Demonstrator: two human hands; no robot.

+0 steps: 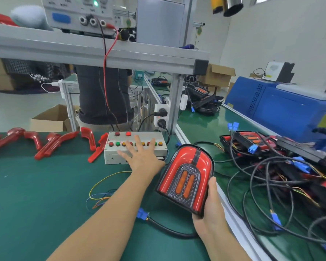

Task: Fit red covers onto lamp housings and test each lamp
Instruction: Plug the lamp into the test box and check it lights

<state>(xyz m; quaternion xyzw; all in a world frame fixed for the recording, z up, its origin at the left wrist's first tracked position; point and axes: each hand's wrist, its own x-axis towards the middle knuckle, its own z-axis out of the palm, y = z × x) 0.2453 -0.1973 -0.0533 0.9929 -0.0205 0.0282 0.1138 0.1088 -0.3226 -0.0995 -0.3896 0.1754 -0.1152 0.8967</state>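
- The right hand [210,206] has its grip closed around the lower right edge of an assembled tail lamp [185,178], thumb on the front rim, holding it tilted above the desk [36,194] near the desk's right edge.
- The lamp carries a red cover [188,159] shaped like an arch, with two orange strips [185,182] set in a dark patterned centre.
- A black cable [167,229] runs from under the right hand across the green mat to a blue connector [142,213].
- The left hand [142,157] lies flat with fingers spread wide on a grey test box [111,153]; its grip is open and holds nothing.
- The fingertips reach the row of red, green and yellow buttons [117,144] on top of the box; which button is pressed cannot be told.
- Loose red covers [51,144] lie scattered on the desk to the left of the box, one leaning against its left side.
- Thin coloured wires [100,193] curl on the mat under the left forearm.
- A heap of lamp housings with black cables and blue plugs [267,147] lies on the neighbouring desk at right.
- A red lead [105,72] hangs from a power supply [77,14] on the upper shelf.
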